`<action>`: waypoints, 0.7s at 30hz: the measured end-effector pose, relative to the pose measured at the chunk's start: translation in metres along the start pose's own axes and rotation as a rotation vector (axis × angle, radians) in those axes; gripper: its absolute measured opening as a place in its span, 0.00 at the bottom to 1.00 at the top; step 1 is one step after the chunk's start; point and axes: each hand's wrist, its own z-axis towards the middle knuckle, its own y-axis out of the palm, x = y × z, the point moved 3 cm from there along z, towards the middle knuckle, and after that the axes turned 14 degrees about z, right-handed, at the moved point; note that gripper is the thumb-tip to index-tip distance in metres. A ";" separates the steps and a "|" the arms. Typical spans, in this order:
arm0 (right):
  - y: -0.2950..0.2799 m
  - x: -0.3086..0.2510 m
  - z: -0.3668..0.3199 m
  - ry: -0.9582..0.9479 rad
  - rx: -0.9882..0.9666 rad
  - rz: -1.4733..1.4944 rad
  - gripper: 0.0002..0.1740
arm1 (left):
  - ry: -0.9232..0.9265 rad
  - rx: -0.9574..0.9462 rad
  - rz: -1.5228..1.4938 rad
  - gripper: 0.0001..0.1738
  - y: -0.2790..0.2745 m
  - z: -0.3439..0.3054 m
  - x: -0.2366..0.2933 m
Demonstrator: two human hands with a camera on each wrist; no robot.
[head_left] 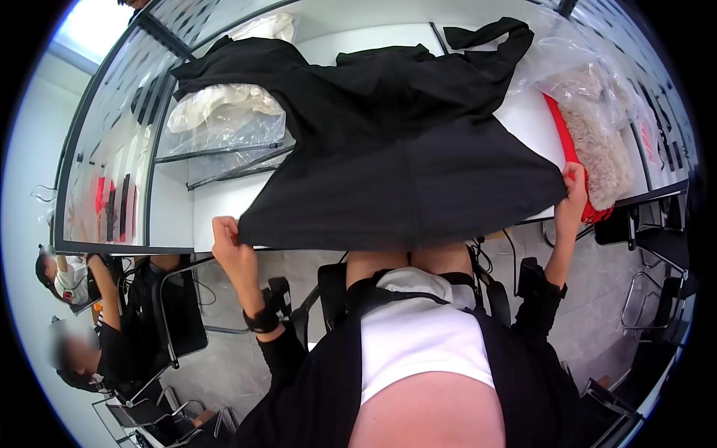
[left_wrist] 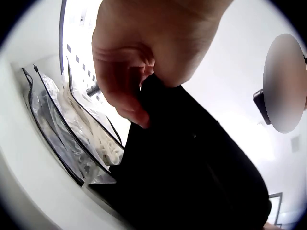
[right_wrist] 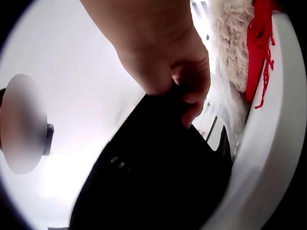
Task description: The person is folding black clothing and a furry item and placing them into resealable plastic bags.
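A black sleeved garment (head_left: 403, 164) is spread over the white table, with its sleeves toward the back and its wide hem toward the person. At the hem's left corner, my left hand (head_left: 235, 250) pinches the cloth between thumb and fingers. My right hand (head_left: 571, 196) grips the opposite corner, so the hem stretches between the two hands and hangs at the table's front edge. In the left wrist view the left fingers (left_wrist: 129, 108) curl over the black cloth. The right wrist view shows the right fingers (right_wrist: 194, 103) folded round their corner.
Clear zip bags (head_left: 224, 123) with whitish contents lie left under a sleeve. On the right are a beige fluffy item (head_left: 594, 142) and a red fringed cloth (head_left: 559, 131) beside clear plastic. A mesh panel (head_left: 108, 160) borders the table's left. Other people sit lower left; chairs (head_left: 657, 246) stand right.
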 end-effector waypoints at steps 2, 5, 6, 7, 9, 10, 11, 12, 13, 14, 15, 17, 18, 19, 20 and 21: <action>0.001 -0.020 -0.010 0.036 -0.147 0.107 0.12 | -0.103 -0.149 -0.054 0.10 -0.006 -0.011 0.000; -0.001 -0.026 -0.027 0.212 -0.434 0.138 0.24 | -0.171 -0.338 -0.132 0.17 -0.009 -0.024 0.007; 0.002 -0.029 -0.031 0.129 -0.503 0.096 0.25 | -0.166 -0.414 -0.129 0.20 -0.009 -0.026 0.011; 0.007 -0.035 -0.032 0.045 -0.572 0.052 0.27 | -0.160 -0.489 -0.126 0.24 -0.009 -0.026 0.016; 0.012 -0.041 -0.025 0.074 -0.787 -0.001 0.27 | -0.012 -0.659 -0.024 0.27 -0.005 -0.016 0.026; 0.013 -0.041 -0.017 0.041 -0.886 -0.057 0.27 | 0.084 -0.736 0.051 0.26 -0.002 -0.006 0.033; 0.016 -0.045 -0.008 0.012 -0.984 -0.113 0.27 | 0.180 -0.815 0.129 0.26 0.000 0.006 0.040; 0.021 -0.049 0.006 0.177 -1.040 -0.110 0.26 | 0.186 -0.875 0.068 0.21 0.003 0.021 0.049; 0.024 -0.047 0.034 0.114 -1.116 -0.093 0.23 | 0.194 -0.932 0.003 0.17 0.009 0.041 0.059; 0.027 -0.045 0.061 0.052 -1.188 -0.071 0.20 | 0.241 -1.023 -0.155 0.14 0.017 0.068 0.068; 0.032 -0.050 0.092 0.011 -1.189 -0.059 0.20 | 0.160 -0.994 -0.187 0.13 0.021 0.108 0.085; 0.044 -0.082 0.145 -0.108 -1.051 -0.091 0.20 | -0.001 -0.921 -0.260 0.15 0.030 0.187 0.117; 0.047 -0.103 0.167 -0.163 -0.956 -0.100 0.19 | -0.090 -0.748 -0.258 0.17 0.034 0.229 0.138; 0.049 -0.124 0.188 -0.220 -0.851 -0.085 0.19 | 0.419 -0.538 0.216 0.17 0.022 0.279 0.185; 0.049 -0.146 0.205 -0.275 -0.747 -0.058 0.19 | 0.900 -0.267 0.691 0.20 0.005 0.314 0.226; 0.047 -0.167 0.220 -0.330 -0.645 -0.023 0.19 | 0.985 -0.192 0.526 0.25 -0.011 0.327 0.239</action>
